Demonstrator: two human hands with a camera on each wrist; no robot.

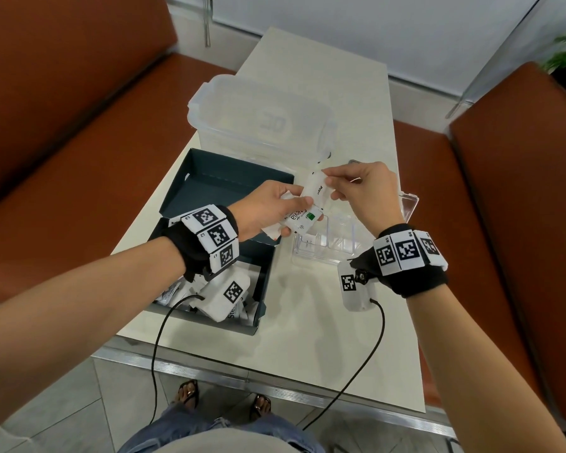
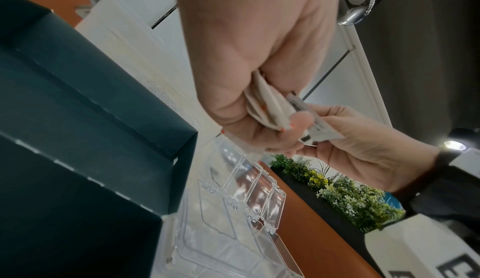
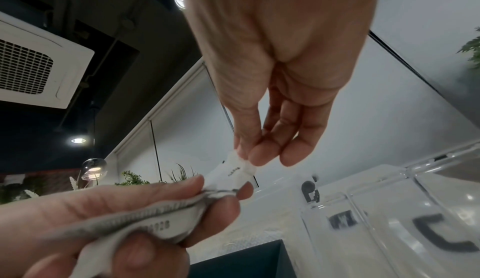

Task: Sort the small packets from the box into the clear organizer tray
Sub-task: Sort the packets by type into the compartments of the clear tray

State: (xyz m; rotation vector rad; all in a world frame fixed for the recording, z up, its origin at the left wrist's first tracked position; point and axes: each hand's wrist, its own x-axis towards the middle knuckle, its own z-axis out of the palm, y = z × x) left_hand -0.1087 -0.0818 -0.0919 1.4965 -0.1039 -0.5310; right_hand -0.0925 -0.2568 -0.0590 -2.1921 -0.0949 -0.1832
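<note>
My left hand (image 1: 276, 209) grips a bunch of white packets (image 1: 296, 220) above the right edge of the dark teal box (image 1: 209, 191). My right hand (image 1: 350, 188) pinches one small white packet (image 1: 316, 189) by its top end, between thumb and forefinger, while its lower end still sits in the left hand's bunch. The right wrist view shows that pinched packet (image 3: 233, 171) stretched between both hands. The clear organizer tray (image 1: 327, 243) lies on the table right under the hands, its compartments (image 2: 233, 179) showing in the left wrist view. More packets (image 1: 236, 308) lie in the box's near part.
A large clear plastic container (image 1: 262, 116) stands behind the box on the white table (image 1: 324, 338). Orange-brown benches (image 1: 62, 125) flank the table on both sides. Black cables (image 1: 157, 348) run from both wrists over the table's near edge.
</note>
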